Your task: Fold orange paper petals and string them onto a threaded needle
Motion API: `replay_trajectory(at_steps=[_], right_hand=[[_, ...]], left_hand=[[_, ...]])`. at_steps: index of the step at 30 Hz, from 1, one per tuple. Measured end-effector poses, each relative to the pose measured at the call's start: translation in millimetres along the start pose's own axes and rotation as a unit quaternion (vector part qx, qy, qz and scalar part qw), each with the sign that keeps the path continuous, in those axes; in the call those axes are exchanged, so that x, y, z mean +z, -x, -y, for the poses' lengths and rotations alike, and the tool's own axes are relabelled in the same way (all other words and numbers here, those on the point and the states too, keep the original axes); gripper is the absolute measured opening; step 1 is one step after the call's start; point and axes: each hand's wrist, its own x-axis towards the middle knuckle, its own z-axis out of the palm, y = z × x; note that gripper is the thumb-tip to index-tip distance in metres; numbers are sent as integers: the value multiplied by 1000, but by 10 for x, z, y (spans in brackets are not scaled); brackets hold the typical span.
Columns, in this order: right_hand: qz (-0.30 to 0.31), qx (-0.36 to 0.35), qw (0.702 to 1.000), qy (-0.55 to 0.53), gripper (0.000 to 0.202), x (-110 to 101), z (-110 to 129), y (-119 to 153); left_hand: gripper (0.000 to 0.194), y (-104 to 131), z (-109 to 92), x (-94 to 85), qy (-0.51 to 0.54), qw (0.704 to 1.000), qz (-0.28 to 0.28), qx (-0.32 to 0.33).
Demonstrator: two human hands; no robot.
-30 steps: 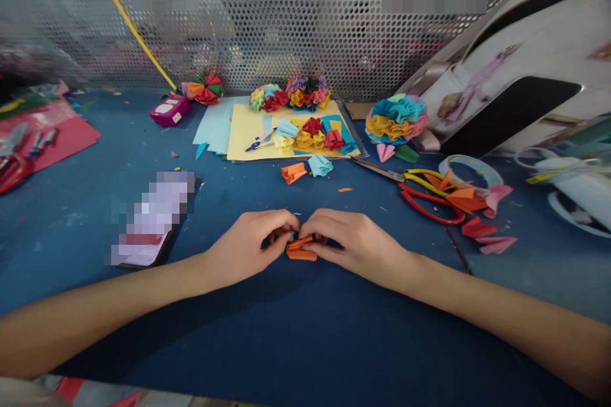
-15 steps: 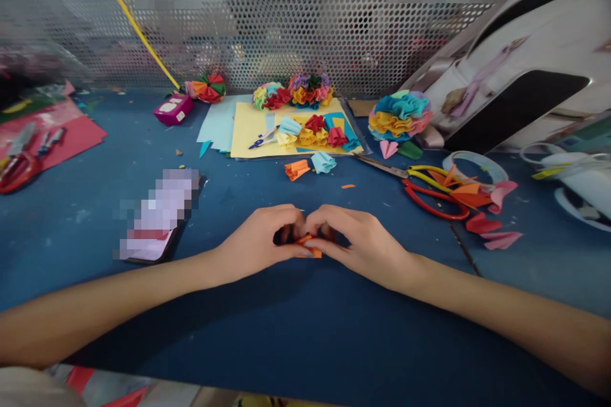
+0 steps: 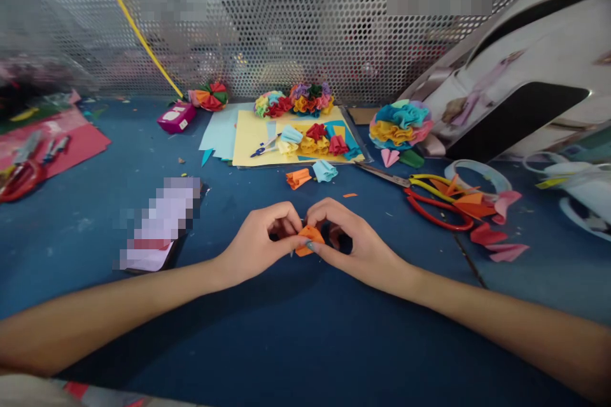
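Between my two hands is a small piece of folded orange paper (image 3: 309,241), held above the blue table. My left hand (image 3: 267,232) pinches its left side between thumb and fingers. On the other side my right hand (image 3: 351,238) grips it, thumb pressed on the front face and fingers curled behind. The fingertips behind the paper are partly hidden. Just beyond my hands lie an orange crimped paper piece (image 3: 298,179) and a light blue one (image 3: 325,170).
A phone (image 3: 160,226) lies left of my hands. Scissors (image 3: 436,200) and paper scraps are at the right, near a white bag (image 3: 539,44). Yellow sheets (image 3: 248,133) bear several crimped paper pieces. A paper pompom (image 3: 400,124) stands behind, before a perforated metal panel (image 3: 296,25).
The orange paper has turned up, so more of its face shows between my fingers. Both hands still hold it. The whole view has tilted up slightly.
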Motion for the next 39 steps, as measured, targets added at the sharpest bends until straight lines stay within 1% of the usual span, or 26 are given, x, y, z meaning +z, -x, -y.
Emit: replay_trajectory(at_steps=[5, 9, 13, 16, 21, 23, 26, 31, 34, 36, 39], right_hand=[[16, 4, 998, -64, 4, -50, -29, -42], [18, -8, 997, -73, 9, -71, -37, -47], [11, -10, 998, -69, 12, -63, -39, -41], [12, -10, 998, -69, 14, -58, -33, -39], [23, -29, 997, -75, 11, -62, -19, -31], [23, -35, 996, -76, 11, -63, -17, -29], [18, -39, 996, -77, 11, -64, -16, -31], [20, -29, 995, -94, 12, -69, -16, -46], [22, -21, 995, -95, 13, -76, -9, -45], [24, -23, 995, -94, 13, -82, -5, -40], [28, -25, 995, -95, 12, -92, -5, -37]], left_hand=[[19, 0, 19, -7, 21, 1000, 0, -10], [21, -2, 3, -3, 28, 999, 6, -22], [20, -4, -23, 3, 7, 999, 18, -26], [21, -5, -28, -8, 3, 999, 31, -23], [25, -8, -43, -27, 7, 997, 75, -16], [23, -15, -56, -28, -1, 997, 82, -11], [18, -20, -66, -31, -9, 997, 82, 5], [17, -3, -42, -41, -27, 996, 88, 17], [5, 20, -18, -33, -39, 997, 59, 20], [12, 35, -8, -26, -46, 998, 41, 34], [16, 45, -11, -24, -88, 992, 50, 72]])
